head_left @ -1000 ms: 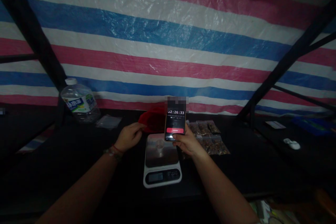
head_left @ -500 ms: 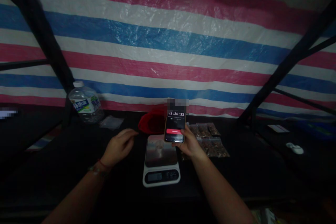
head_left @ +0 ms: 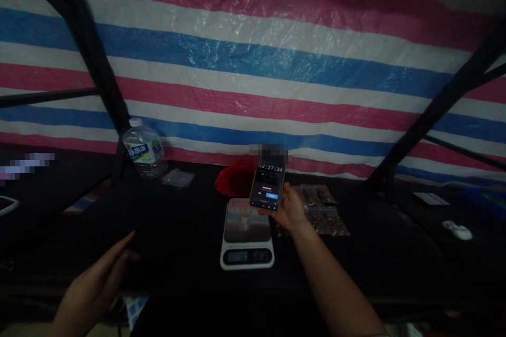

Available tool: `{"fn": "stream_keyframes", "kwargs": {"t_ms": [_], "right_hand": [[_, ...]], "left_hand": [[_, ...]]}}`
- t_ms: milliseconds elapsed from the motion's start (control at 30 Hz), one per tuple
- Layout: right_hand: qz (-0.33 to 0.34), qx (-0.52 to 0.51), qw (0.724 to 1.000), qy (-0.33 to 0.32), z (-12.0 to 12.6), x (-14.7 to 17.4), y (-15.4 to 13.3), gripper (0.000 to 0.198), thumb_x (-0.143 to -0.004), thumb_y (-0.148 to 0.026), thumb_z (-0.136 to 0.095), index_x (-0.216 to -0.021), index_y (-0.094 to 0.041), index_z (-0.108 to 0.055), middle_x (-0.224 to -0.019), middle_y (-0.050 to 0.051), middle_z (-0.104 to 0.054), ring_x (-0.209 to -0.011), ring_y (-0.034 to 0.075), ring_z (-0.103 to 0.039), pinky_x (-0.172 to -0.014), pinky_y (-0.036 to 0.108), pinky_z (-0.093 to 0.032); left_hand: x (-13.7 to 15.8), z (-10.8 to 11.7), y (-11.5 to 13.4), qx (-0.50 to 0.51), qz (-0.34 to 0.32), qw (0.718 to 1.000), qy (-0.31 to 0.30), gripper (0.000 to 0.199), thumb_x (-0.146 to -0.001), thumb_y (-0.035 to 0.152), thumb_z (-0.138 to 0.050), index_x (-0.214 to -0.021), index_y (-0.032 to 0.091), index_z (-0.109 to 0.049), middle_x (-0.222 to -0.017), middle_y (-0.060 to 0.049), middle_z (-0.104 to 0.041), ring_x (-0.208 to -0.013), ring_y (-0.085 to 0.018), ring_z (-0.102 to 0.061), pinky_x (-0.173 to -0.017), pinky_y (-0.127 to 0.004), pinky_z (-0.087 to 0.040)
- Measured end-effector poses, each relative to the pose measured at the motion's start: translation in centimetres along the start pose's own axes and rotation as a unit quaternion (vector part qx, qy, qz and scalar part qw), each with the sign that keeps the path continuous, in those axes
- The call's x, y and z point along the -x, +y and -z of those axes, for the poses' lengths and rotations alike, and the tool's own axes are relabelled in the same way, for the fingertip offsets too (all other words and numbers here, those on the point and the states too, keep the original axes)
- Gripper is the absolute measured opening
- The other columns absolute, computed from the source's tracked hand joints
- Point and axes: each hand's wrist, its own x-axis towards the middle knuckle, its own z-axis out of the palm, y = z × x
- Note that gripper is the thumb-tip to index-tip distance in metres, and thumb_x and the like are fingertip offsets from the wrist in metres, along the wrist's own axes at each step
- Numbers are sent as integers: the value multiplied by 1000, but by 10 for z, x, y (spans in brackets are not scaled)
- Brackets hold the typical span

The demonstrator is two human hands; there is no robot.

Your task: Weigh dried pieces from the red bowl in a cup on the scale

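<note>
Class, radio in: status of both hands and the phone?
Right hand grips phone, upright above kitchen scale. Left hand open, empty, low left. Nothing between them.

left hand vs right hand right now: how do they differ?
The right hand grips a phone upright above the scale; the left hand holds nothing.
The right hand is curled around the phone; the left hand is open with fingers extended.
The right hand sits far out over the dark table; the left hand is low at the near edge.
Both are bare.
</note>
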Motion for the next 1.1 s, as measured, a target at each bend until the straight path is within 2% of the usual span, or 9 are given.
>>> {"fn": "stream_keyframes", "kwargs": {"t_ms": [100, 200, 267, 367, 467, 667, 833, 967, 1100], "right_hand": [[26, 4, 999, -27, 1, 1, 1, 34, -73, -26, -60, -107, -24, -55, -97, 2, -73, -83, 26, -71, -63, 46, -60], [51, 24, 998, -34, 2, 2, 2, 41, -70, -20, -62, -110, -25, -53, -96, 2, -72, -80, 24, -71, -61, 41, -61], [66, 38, 997, -31, 3, 1, 3, 44, -72, -19, -63, -113, -25, -52, -95, 2, -72, -77, 21, -71, -58, 36, -61], [72, 55, 996, -26, 6, 0, 6, 44, -73, -17, -65, -114, -25, -51, -93, 1, -70, -72, 19, -70, -54, 32, -60], [60, 54, 996, -26, 6, 0, 8, 44, -74, -16, -65, -115, -25, -51, -93, 1, -70, -71, 19, -70, -52, 32, -61], [41, 20, 998, -38, -5, 5, 7, 46, -76, -26, -67, -119, -25, -49, -100, 3, -71, -79, 23, -71, -55, 36, -61], [10, 15, 999, -43, -13, 10, 13, 54, -72, -27, -72, -121, -24, -48, -97, 3, -71, -75, 21, -70, -54, 35, -61], [-13, 16, 997, -68, -20, 16, 20, 59, -72, -30, -73, -124, -23, -46, -101, 4, -69, -77, 22, -70, -57, 37, -61], [-27, 30, 996, -85, -25, 22, 22, 63, -74, -30, -73, -129, -23, -44, -111, 7, -67, -84, 23, -71, -63, 37, -62]], "left_hand": [[-12, 3, 19, 40, -39, 998, -27, 30, -86, 48, -52, -89, 28, -73, -72, 1, -75, -58, -18, -70, -56, -25, -58], [-29, 1, 49, 57, -87, 993, -50, 37, -84, 50, -55, -61, 24, -68, -57, 0, -68, -52, -16, -65, -53, -25, -55], [-44, -6, 73, 94, -101, 989, -59, 33, -90, 45, -47, -86, 24, -73, -64, 0, -69, -58, -16, -66, -57, -24, -55], [-73, -25, 111, 156, -125, 979, -28, 44, -94, 33, -41, -137, 26, -49, -103, -4, -72, -73, -14, -67, -73, -29, -57], [-107, -51, 147, 204, -176, 963, -8, 52, -93, 28, -46, -144, 24, -40, -126, -10, -61, -90, -17, -65, -85, -36, -54], [-146, -104, 199, 339, -257, 903, -49, 66, -94, 34, -47, -152, 19, -21, -131, -15, -56, -95, -19, -61, -86, -38, -51], [-133, -120, 200, 406, -293, 862, -81, 73, -94, 47, -43, -154, 20, -11, -140, -18, -49, -107, -25, -60, -86, -40, -50], [-123, -119, 183, 325, -376, 865, -66, 78, -91, 52, -45, -155, 19, -13, -145, -19, -44, -126, -34, -50, -103, -49, -41], [-121, -115, 179, 312, -374, 872, -51, 77, -92, 54, -40, -154, 19, -11, -144, -19, -44, -127, -34, -49, -103, -51, -41]]}}
